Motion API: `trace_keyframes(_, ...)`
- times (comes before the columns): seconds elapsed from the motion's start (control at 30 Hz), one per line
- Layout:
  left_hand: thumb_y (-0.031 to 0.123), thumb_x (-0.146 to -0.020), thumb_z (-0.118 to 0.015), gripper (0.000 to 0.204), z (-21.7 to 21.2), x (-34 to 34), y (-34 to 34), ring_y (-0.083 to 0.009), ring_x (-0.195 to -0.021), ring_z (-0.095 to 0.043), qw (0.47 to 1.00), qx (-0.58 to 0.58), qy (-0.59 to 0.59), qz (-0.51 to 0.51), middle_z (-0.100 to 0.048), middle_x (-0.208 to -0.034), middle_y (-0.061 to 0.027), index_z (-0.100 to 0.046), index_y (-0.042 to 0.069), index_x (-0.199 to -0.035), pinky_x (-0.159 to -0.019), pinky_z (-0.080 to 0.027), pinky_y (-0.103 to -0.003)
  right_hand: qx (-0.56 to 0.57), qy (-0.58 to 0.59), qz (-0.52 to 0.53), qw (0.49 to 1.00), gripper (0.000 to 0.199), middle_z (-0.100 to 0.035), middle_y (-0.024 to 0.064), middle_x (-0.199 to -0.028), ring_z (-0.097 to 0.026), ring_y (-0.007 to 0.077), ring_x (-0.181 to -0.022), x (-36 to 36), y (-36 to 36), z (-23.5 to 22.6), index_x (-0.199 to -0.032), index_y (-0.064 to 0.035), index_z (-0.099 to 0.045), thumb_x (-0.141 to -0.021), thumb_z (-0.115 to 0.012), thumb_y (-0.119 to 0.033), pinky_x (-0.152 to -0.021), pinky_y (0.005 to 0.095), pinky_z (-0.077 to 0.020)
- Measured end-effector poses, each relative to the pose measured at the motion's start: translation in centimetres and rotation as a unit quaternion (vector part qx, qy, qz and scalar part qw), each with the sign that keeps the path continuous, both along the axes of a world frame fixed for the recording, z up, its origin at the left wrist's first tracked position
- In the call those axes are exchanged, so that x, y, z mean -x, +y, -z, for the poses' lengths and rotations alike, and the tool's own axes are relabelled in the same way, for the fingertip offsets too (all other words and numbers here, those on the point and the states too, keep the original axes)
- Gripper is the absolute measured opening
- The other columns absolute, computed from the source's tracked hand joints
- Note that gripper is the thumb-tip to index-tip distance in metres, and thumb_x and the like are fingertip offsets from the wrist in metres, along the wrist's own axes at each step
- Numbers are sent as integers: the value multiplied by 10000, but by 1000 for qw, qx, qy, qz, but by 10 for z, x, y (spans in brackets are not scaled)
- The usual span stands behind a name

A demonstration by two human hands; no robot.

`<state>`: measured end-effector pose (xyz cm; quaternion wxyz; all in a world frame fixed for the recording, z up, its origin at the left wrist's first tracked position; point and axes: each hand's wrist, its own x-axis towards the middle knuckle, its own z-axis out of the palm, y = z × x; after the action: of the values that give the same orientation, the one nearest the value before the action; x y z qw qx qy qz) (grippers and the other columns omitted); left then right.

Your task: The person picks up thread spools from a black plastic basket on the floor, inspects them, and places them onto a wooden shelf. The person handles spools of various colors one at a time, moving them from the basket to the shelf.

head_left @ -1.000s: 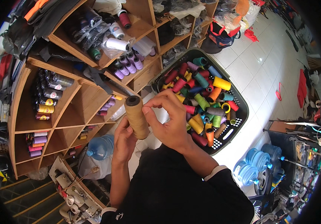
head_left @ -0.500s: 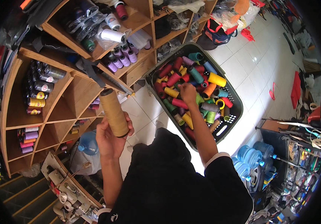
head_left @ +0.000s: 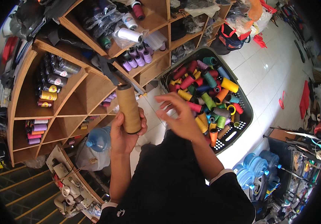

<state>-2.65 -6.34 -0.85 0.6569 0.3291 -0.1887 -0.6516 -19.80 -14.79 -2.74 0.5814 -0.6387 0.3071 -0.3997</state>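
Note:
A large tan thread spool [head_left: 129,110] with dark ends stands nearly upright in my left hand [head_left: 125,139], whose fingers and thumb wrap its lower part. My right hand [head_left: 179,117] hovers between that spool and the basket, fingers stretched out and apart, with nothing seen in it. Beyond it on the right, a dark plastic basket [head_left: 245,125] with a perforated wall holds many thread spools in red, yellow, green, orange and other colours. A yellow spool [head_left: 229,85] lies near the basket's right side. My right hand and forearm cover part of the basket's near left edge.
Wooden cubby shelves [head_left: 69,91] fill the left, holding purple spools [head_left: 138,59] and wrapped dark spools [head_left: 57,80]. A blue water jug [head_left: 99,139] stands below them, near a sewing machine [head_left: 69,190]. More blue jugs [head_left: 255,164] stand at lower right. White floor tiles [head_left: 263,78] run beyond the basket.
My right hand has come out of the basket and moved left toward the tan spool, its fingers now spread. The left hand keeps its hold; the whole view has shifted slightly.

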Motion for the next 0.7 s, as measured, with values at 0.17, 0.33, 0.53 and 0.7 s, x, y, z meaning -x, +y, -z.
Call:
trace_keyframes(0.17, 431, -900, -488, 520, -3, 6, 1, -159, -834, -529, 998, -25, -55, -37, -534, -1030, -76, -451, 39, -1240, -599, -421, -288, 91, 11, 12, 996, 257, -586, 81, -937, -574, 160, -849, -23, 16, -25, -1039, -9, -631, -800, -693, -79, -746, 285, -452)
trace_keyframes(0.33, 388, -908, -517, 467, -8, 4, 2, -189, -856, -562, 993, -20, -84, -82, -548, -1005, -97, -437, 48, -1218, -613, -452, -311, 132, -8, -12, 991, 111, -590, 91, -874, -586, 171, -820, -25, 23, -29, -895, 5, -586, -837, -646, -68, -741, 297, -453)
trace_keyframes(0.53, 368, -906, -534, 480, -11, -4, -1, -192, -860, -557, 990, 18, -126, -66, -546, -999, -119, -392, 52, -1239, -632, -457, -313, -20, -62, -98, 993, 194, -567, 73, -860, -552, 158, -813, -16, 29, -37, -987, 6, -549, -854, -642, -101, -741, 282, -437)
trace_keyframes(0.7, 345, -908, -541, 490, -14, 1, 4, -172, -943, -539, 985, 30, -155, -71, -530, -1062, -91, -390, 52, -1270, -760, -457, -296, 43, -26, 5, 999, 246, -572, 67, -922, -558, 191, -879, -36, 25, -27, -1002, -29, -568, -831, -678, -169, -713, 302, -443)
